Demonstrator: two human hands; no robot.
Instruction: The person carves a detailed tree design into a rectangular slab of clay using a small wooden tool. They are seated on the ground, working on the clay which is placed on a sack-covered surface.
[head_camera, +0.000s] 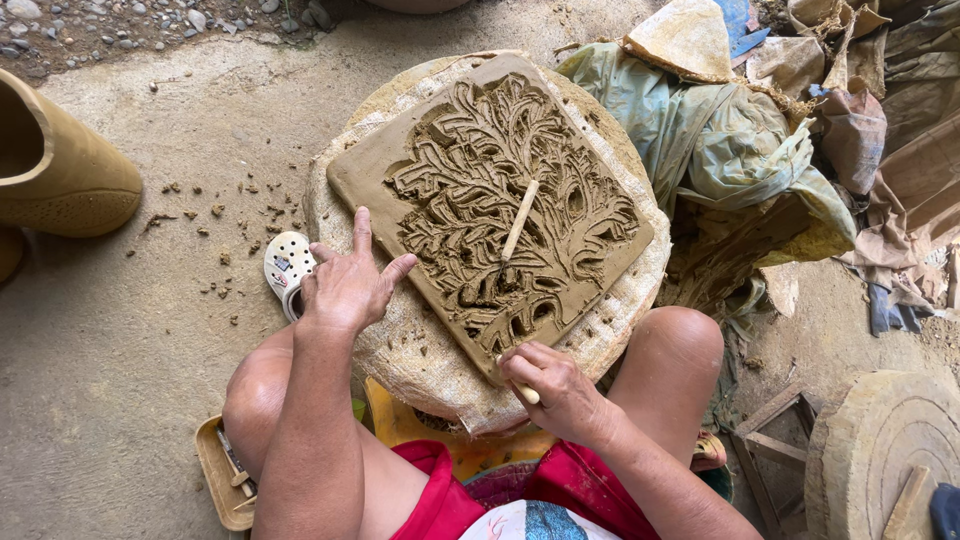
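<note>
Head view: my right hand (556, 385) grips what looks like a wooden tool (527, 393) at the carved clay slab (490, 200). My left hand (348, 285) rests open beside it. A stick (520, 220) lies across the carving; rags (720, 140) crowd the right.

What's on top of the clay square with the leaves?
A pale wooden stick lies across the carved clay slab. The right hand covers its near corner; the clay there is hidden.

A square clay slab (490, 200) carved with leafy relief lies on a round sack-covered table (420, 360). A wooden stick (520, 220) rests at the slab's centre. The left hand (348, 285) presses the table at eight o'clock; the right hand (555, 385), at six o'clock, grips a tool (527, 393) against the slab's edge.
</note>
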